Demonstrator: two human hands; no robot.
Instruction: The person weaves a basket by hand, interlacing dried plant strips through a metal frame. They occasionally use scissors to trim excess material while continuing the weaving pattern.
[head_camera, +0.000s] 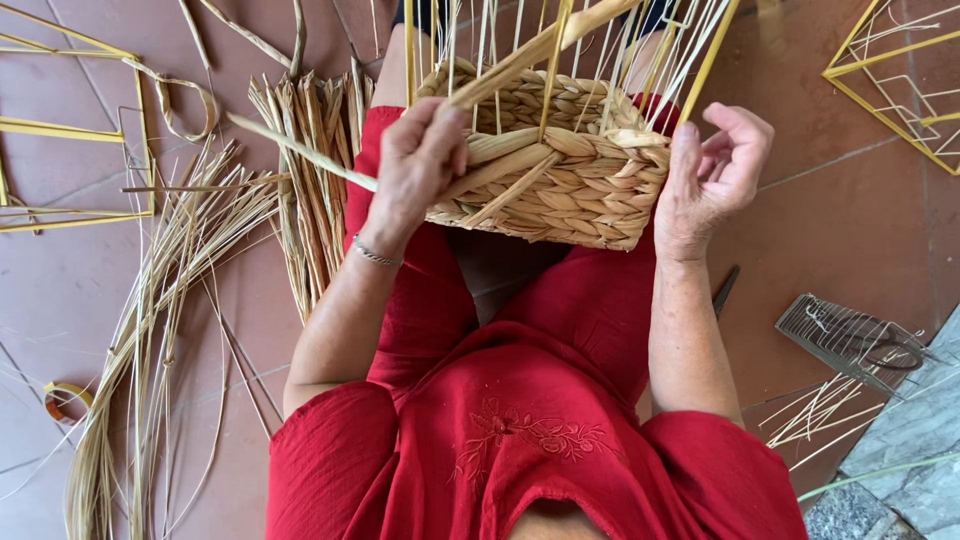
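Floor: reddish-brown tiles (830, 210) with thin grout lines, evenly daylit. A grey speckled stone slab (905, 440) occupies the lower right corner. Yellow wire frames (890, 70) stand beyond the slab; loose straw bundles (150, 330) lie far left of it.

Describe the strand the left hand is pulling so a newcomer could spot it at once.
Start at the half-woven basket on the red-clothed lap. The left hand pinches a flat pale strand that slants up-left from it, the only one taut and apart from the floor bundles.
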